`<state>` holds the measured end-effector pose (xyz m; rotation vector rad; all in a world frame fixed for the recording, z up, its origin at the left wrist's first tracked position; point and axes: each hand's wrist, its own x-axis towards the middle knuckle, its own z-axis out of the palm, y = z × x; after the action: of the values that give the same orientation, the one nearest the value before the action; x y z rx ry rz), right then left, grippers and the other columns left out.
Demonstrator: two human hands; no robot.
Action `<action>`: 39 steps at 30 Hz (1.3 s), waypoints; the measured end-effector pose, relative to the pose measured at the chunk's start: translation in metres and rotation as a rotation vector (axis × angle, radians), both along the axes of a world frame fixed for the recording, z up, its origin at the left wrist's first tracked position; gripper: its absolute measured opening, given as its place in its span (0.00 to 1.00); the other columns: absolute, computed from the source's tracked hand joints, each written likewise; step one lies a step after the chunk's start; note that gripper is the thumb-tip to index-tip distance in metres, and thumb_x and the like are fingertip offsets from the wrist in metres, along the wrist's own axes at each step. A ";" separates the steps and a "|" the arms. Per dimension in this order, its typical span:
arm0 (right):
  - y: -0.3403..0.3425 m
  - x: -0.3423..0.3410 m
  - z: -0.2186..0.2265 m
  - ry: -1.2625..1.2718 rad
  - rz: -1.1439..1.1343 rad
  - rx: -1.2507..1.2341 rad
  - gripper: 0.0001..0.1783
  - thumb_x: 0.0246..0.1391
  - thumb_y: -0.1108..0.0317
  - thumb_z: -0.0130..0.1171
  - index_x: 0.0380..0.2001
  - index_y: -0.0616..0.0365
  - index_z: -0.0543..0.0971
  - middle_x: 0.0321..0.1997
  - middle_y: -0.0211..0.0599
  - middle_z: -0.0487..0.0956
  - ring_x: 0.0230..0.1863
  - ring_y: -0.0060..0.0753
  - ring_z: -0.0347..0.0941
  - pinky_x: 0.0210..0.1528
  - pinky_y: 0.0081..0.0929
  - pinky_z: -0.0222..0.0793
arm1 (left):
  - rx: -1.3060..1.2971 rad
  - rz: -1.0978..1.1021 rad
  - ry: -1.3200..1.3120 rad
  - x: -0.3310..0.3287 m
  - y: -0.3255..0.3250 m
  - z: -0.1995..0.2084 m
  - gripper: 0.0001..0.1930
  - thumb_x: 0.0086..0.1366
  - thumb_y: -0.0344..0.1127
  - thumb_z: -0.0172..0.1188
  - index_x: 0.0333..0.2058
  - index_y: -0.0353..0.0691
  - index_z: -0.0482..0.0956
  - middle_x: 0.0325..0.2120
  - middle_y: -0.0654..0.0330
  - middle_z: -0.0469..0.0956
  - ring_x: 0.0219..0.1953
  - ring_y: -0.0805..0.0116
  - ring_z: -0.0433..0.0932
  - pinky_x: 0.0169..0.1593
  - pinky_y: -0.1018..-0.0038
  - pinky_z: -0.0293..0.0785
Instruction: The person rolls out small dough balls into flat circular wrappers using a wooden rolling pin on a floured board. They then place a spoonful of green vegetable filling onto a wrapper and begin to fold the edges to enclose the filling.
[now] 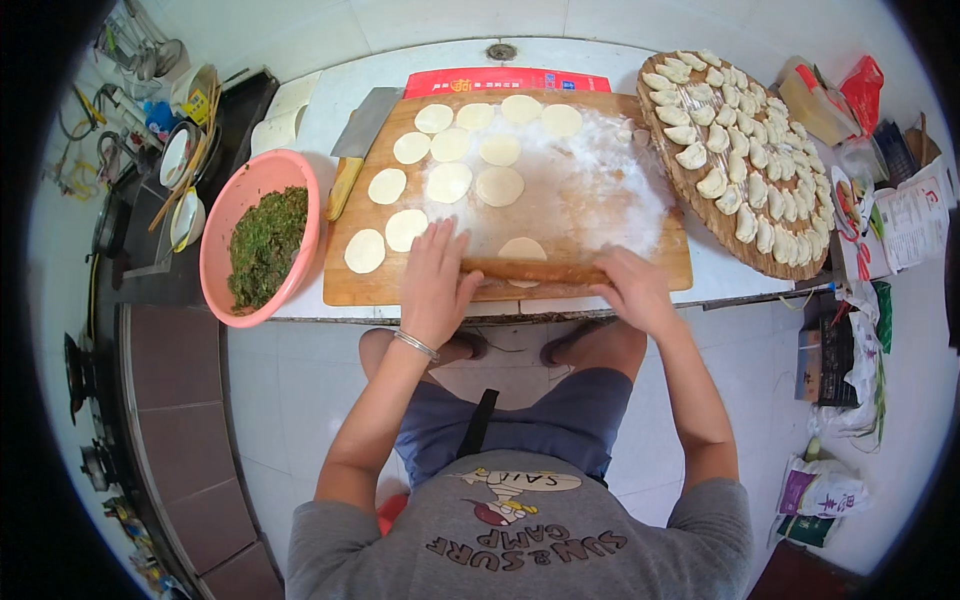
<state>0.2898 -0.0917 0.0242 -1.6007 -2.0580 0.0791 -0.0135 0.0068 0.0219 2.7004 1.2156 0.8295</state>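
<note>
A wooden rolling pin (pixel 535 271) lies crosswise near the front of the floured wooden board (pixel 600 190), over a round dough wrapper (pixel 522 250). My left hand (pixel 435 280) is on the pin's left end, its fingers stretched forward and the thumb on the near side. At the right end, my right hand (pixel 637 290) grips the pin with its fingers curled. Several flat round wrappers (pixel 449 183) are spread over the left and middle of the board, one of them just ahead of my left fingertips. Loose flour whitens the right side.
Left of the board stands a pink basin (pixel 212 250) of chopped green filling (pixel 268 245). A cleaver (pixel 367 125) lies at the board's left edge, its handle toward me. On the right, a round wooden board (pixel 690 195) carries many filled dumplings (pixel 757 150). A stove (pixel 150 240) is far left.
</note>
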 end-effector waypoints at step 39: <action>-0.003 -0.001 -0.004 -0.022 -0.289 0.120 0.19 0.55 0.63 0.64 0.49 0.55 0.76 0.36 0.40 0.76 0.37 0.46 0.76 0.34 0.39 0.72 | -0.221 -0.309 0.105 0.032 -0.041 -0.021 0.40 0.68 0.55 0.53 0.69 0.34 0.54 0.71 0.44 0.50 0.72 0.44 0.51 0.72 0.54 0.48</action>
<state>0.2892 -0.0944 0.0204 -1.8104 -1.7892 -0.1622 0.0186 -0.0340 0.0006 2.6771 0.8156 0.4890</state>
